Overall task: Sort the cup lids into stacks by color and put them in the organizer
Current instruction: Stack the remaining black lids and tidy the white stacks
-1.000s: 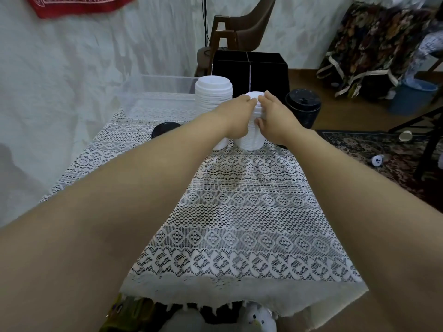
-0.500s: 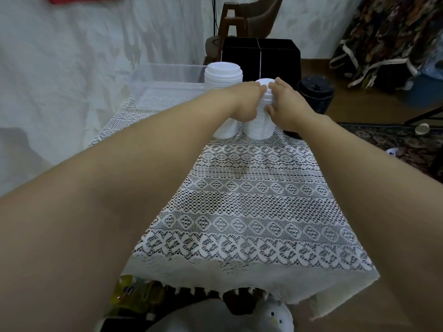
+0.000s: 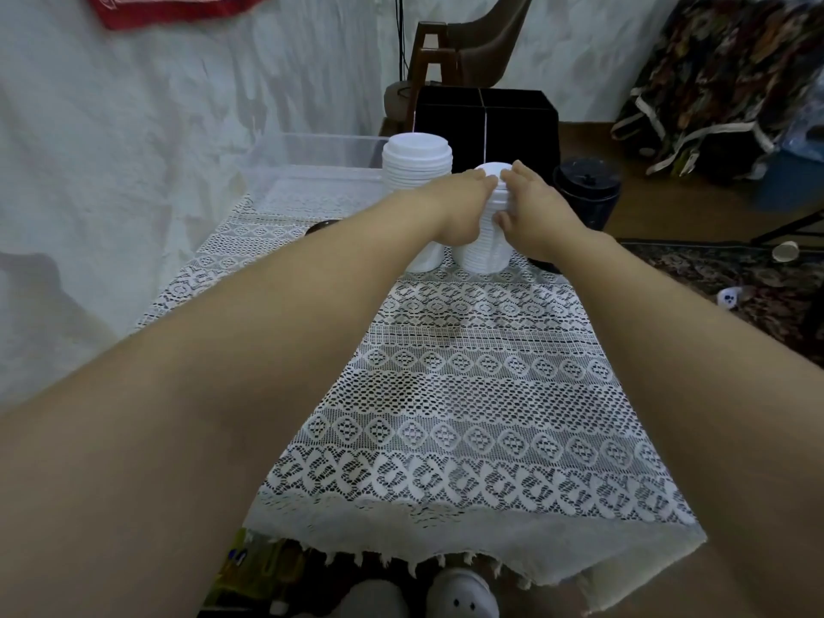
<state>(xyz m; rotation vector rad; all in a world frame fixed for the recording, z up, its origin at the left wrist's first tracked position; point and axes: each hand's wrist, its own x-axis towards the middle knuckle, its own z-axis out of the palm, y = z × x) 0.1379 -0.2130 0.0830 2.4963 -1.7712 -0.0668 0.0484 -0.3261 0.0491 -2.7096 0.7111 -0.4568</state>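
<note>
1. Room, left side: a pale mottled wall runs behind the tabletop (image 3: 468,385), which carries a white lace cloth. A red cloth (image 3: 178,6) hangs on the wall at the top; its white stitched marks cannot be read.
2. Far left corner of the tabletop: a clear plastic bin (image 3: 312,171). A black lid (image 3: 323,225) lies near it, mostly hidden by the left forearm.
3. Toward the far edge, centre: a tall white lid stack (image 3: 417,165) stands upright.
4. Just beside it, on its right, stands the shorter white lid stack (image 3: 484,247). Its long axis is vertical and the lid tops face up.
5. The left hand (image 3: 450,211) and right hand (image 3: 535,211) flank this shorter stack. The left fingers (image 3: 486,182) and right fingers (image 3: 519,169) curl round its upper part, gripping it from both sides.
6. Far edge, behind the stacks: a black organizer (image 3: 486,122) with a centre divider. A chair (image 3: 468,46) stands beyond it.
7. Far right corner: a black lid stack (image 3: 586,194), upright.
8. Right, on the floor: a patterned rug (image 3: 713,269), a floral bag (image 3: 735,82) and a blue tub (image 3: 793,180).
</note>
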